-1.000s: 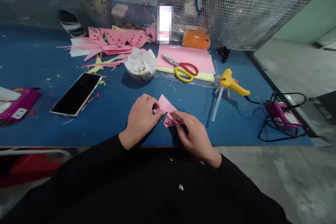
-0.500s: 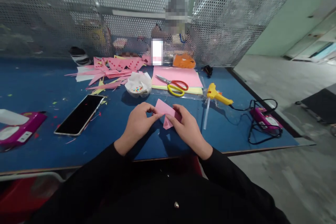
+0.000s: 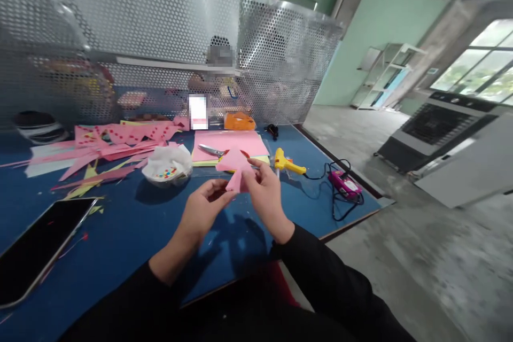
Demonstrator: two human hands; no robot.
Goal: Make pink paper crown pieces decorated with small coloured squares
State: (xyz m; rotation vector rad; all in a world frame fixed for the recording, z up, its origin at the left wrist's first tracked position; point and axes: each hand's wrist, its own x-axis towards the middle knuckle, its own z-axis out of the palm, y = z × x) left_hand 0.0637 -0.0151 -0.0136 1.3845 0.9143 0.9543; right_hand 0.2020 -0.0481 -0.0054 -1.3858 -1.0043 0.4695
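I see the folded pink paper [image 3: 235,162] between the 2 hands, held up above the blue table [image 3: 124,235]. The left hand [image 3: 200,211] pinches its lower left corner with thumb and fingertips; the right hand [image 3: 267,193] grips its right side, the thumb lying on the front face. In my view the paper covers a part of the scissors [image 3: 211,150], which rest on the pink sheets [image 3: 256,145]. The white-lined bowl [image 3: 154,173] stands beyond the left hand, the yellow glue gun [image 3: 290,164] beyond the right.
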